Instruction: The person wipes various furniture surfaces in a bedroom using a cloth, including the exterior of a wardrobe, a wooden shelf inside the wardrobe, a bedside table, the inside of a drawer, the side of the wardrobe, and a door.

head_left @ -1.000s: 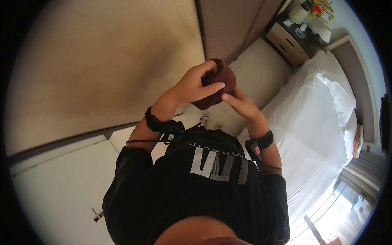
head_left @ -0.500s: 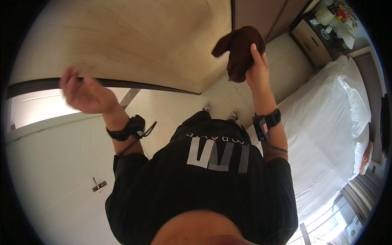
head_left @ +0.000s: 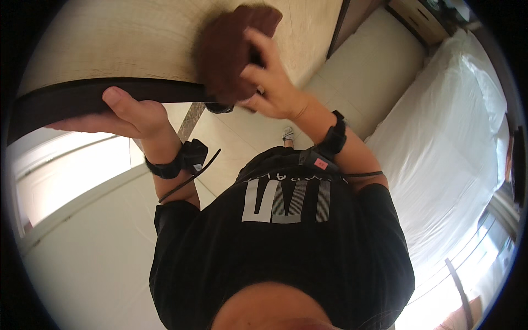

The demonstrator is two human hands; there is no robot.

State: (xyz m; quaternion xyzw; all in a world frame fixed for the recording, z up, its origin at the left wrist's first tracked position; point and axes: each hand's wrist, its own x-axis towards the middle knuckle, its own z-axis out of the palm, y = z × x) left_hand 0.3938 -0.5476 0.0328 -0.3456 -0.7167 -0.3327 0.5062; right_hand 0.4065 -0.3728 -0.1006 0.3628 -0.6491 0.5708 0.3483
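Observation:
My right hand (head_left: 276, 91) holds a dark brown cloth (head_left: 224, 55), its thumb and fingers spread over the bunched fabric. The cloth lies against a pale wood-grain panel (head_left: 121, 47), close to its dark edge strip (head_left: 55, 102); motion blurs the cloth's outline. My left hand (head_left: 137, 115) rests along that dark edge, fingers stretched out flat to the left and thumb raised against the strip. Beneath the cloth, a small dark rounded part (head_left: 219, 108) shows beside the panel's edge; I cannot make out what it is. Black bands with cables circle both wrists.
A bed with a white cover (head_left: 440, 143) runs along the right side. Beyond it stands a wooden cabinet (head_left: 415, 21) with drawers. A large white surface (head_left: 93, 264) lies at the lower left, near a bright opening (head_left: 82, 165). Pale tiled floor (head_left: 374, 63) lies between panel and bed.
My right hand has carried the brown cloth left, from open air onto the wood panel. My left hand, blurred and raised before, now lies along the dark edge.

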